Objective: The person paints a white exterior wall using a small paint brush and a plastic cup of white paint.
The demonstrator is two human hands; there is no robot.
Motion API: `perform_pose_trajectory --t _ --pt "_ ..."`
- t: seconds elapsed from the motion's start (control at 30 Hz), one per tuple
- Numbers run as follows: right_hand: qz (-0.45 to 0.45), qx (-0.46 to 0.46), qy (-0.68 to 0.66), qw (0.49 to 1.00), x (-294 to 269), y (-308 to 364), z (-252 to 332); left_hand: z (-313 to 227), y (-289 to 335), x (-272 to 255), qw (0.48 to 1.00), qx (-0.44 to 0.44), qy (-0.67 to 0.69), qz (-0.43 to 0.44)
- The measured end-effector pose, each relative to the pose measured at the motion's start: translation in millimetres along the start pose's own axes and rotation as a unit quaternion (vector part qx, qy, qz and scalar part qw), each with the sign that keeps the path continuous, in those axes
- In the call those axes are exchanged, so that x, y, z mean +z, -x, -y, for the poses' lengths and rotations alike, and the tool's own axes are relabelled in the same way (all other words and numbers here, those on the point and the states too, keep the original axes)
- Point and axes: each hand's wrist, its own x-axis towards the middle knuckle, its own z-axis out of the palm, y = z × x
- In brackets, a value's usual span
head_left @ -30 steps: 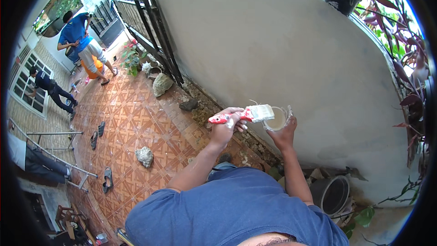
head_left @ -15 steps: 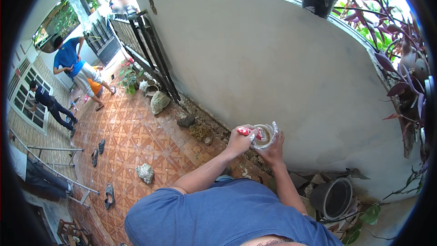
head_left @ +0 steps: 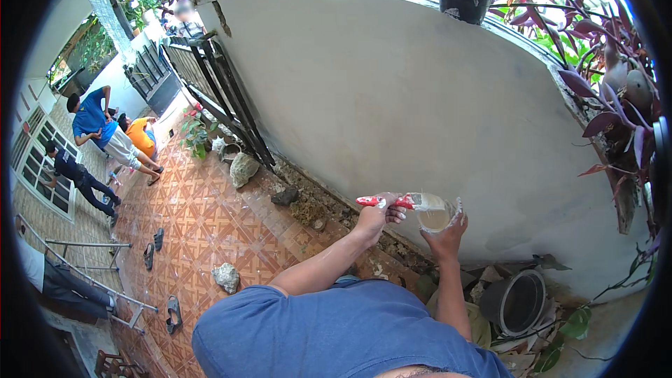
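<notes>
So the bit that mattered was how the brush (head_left: 404,201) lined up with the cup (head_left: 434,222). The left hand (head_left: 379,220) was just left of the cup, fingers curled round the red handle. The brush ran pretty much straight left to right, butt end pointing away from the cup, pale bristles over the cup's far edge. Honestly couldn't tell if they were touching the rim or just above it.

The right hand (head_left: 446,239) was wrapped round the cup from the near side, thumb on its left, white-smeared fingers up its right. So funny thing: the left hand had the brush, but the right one was about as close to the bristles. There was some pale stuff inside the cup, too.

Big off-white wall (head_left: 399,98) beyond the cup, dark bucket (head_left: 492,306) to the right of the cup and closer to the person's body, one lumpy rock (head_left: 225,278) on the tiles (head_left: 189,220) well off to the cup's left.
</notes>
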Motion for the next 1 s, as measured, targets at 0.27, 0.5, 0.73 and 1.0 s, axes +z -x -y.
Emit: perform_pose_trajectory --t 0.27,0.5,0.73,1.0 --pt "0.095 -0.055 0.038 0.993 -54 -20 -18 -29 -11 -27 0.992 0.013 0.122 0.007" --pt "0.201 -0.145 0.127 0.96 -99 -29 -25 -31 -11 -26 0.987 -0.029 0.16 -0.009" --pt "0.259 -0.239 0.216 0.911 -117 -49 -22 -39 -13 -24 0.997 -0.005 0.078 0.006" --pt "0.283 -0.303 0.279 0.866 -152 -52 4 -23 -24 -10 0.997 -0.045 0.057 0.027"
